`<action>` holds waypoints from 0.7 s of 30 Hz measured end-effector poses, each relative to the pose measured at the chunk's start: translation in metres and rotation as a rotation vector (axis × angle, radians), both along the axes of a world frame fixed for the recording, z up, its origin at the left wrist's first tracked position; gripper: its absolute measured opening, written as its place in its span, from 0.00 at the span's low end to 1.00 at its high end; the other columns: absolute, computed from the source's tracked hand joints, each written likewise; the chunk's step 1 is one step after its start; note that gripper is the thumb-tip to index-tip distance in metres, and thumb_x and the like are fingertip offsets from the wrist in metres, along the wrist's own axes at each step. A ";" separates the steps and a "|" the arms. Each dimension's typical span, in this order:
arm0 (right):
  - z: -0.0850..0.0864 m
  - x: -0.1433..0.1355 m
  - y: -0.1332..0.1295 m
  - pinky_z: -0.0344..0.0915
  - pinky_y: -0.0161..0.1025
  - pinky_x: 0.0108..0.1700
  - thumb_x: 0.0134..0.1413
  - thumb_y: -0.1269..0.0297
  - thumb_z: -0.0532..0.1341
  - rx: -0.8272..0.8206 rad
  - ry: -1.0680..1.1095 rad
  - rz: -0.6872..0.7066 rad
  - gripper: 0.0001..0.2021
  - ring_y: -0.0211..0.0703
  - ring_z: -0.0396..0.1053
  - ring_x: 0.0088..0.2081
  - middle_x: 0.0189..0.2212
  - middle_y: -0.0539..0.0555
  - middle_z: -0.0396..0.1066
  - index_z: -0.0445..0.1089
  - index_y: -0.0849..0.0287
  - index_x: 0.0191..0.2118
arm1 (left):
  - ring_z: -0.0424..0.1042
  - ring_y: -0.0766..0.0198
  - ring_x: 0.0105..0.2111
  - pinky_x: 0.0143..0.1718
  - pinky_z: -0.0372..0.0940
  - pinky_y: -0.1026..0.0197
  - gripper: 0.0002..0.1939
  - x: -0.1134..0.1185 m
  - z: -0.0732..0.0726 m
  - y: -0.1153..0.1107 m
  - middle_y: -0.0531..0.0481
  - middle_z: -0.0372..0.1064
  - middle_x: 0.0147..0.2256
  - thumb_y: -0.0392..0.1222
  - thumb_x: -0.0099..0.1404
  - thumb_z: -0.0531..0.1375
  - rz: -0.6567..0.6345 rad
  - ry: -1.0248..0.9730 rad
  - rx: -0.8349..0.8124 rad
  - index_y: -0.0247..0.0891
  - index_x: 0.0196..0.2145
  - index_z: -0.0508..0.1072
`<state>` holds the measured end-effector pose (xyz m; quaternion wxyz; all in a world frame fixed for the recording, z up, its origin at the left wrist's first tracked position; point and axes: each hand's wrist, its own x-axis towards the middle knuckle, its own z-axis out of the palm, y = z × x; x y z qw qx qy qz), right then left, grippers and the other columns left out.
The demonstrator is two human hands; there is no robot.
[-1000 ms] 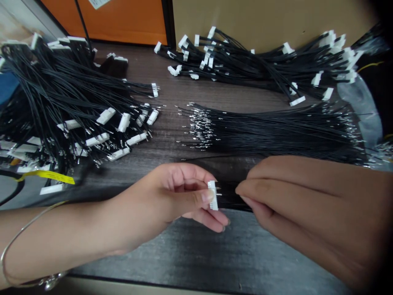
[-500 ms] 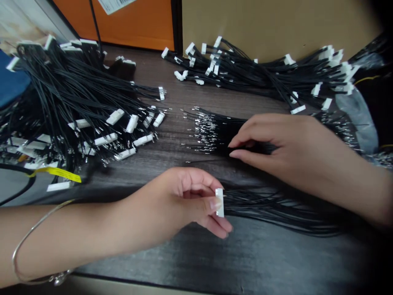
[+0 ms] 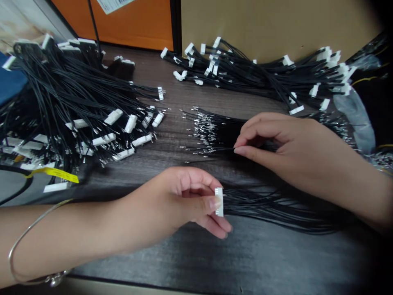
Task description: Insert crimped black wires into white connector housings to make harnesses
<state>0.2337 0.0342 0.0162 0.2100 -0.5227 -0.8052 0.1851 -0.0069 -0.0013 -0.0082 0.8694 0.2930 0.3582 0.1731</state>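
Note:
My left hand (image 3: 193, 200) pinches a white connector housing (image 3: 219, 209) between thumb and fingers. Several black wires (image 3: 264, 209) run out of the housing to the right and lie across the table. Above it, my right hand (image 3: 276, 135) has thumb and forefinger closed on a thin black wire (image 3: 225, 148), whose metal-tipped end points left. That wire lies at the front of a bundle of loose black wires (image 3: 230, 127) with crimped silvery terminals (image 3: 204, 129). My right hand covers part of the bundle.
On the left is a heap of wired harnesses (image 3: 76, 90) with white connectors. More harnesses (image 3: 245, 69) lie at the back, before a tan board (image 3: 276, 24) and an orange panel (image 3: 135, 24). A yellow tag (image 3: 61, 174) hangs on a cable at left. Clear plastic (image 3: 356, 119) is at right.
My right thumb and forefinger have come together on one wire and shifted slightly right, lifting it a little from the bundle. My left hand still holds the connector housing in nearly the same place.

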 end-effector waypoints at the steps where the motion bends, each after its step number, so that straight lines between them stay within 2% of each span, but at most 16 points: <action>1: 0.000 0.001 -0.001 0.68 0.39 0.33 0.61 0.68 0.65 0.001 0.005 -0.003 0.07 0.41 0.76 0.32 0.34 0.50 0.81 0.78 0.53 0.31 | 0.85 0.67 0.31 0.38 0.80 0.66 0.06 0.000 0.002 0.000 0.50 0.84 0.29 0.30 0.73 0.67 -0.003 0.020 -0.005 0.35 0.36 0.80; 5: 0.000 0.003 -0.009 0.59 0.38 0.21 0.60 0.65 0.63 0.008 0.032 0.015 0.07 0.38 0.71 0.22 0.25 0.46 0.77 0.77 0.50 0.31 | 0.85 0.67 0.31 0.39 0.80 0.67 0.07 0.000 0.007 0.002 0.50 0.84 0.29 0.29 0.74 0.66 0.002 0.035 -0.014 0.34 0.36 0.80; 10: 0.009 0.009 -0.028 0.57 0.33 0.16 0.65 0.64 0.63 -0.062 0.051 0.092 0.09 0.33 0.67 0.17 0.21 0.40 0.73 0.73 0.48 0.31 | 0.85 0.68 0.32 0.39 0.80 0.68 0.07 -0.002 0.007 0.001 0.51 0.83 0.29 0.28 0.73 0.67 0.033 0.001 -0.007 0.33 0.36 0.81; 15: 0.008 0.015 -0.044 0.57 0.35 0.17 0.65 0.58 0.63 -0.068 -0.041 0.078 0.10 0.35 0.66 0.18 0.22 0.42 0.72 0.71 0.47 0.30 | 0.86 0.67 0.31 0.38 0.81 0.68 0.07 0.000 0.007 -0.001 0.52 0.83 0.29 0.27 0.73 0.68 0.075 0.017 -0.014 0.33 0.36 0.81; 21: 0.000 0.015 -0.049 0.63 0.42 0.27 0.62 0.48 0.67 -0.089 -0.036 -0.005 0.12 0.46 0.70 0.26 0.23 0.50 0.71 0.77 0.49 0.33 | 0.87 0.67 0.31 0.38 0.81 0.69 0.07 -0.001 0.010 0.002 0.52 0.84 0.29 0.27 0.73 0.68 0.075 0.038 -0.022 0.33 0.36 0.81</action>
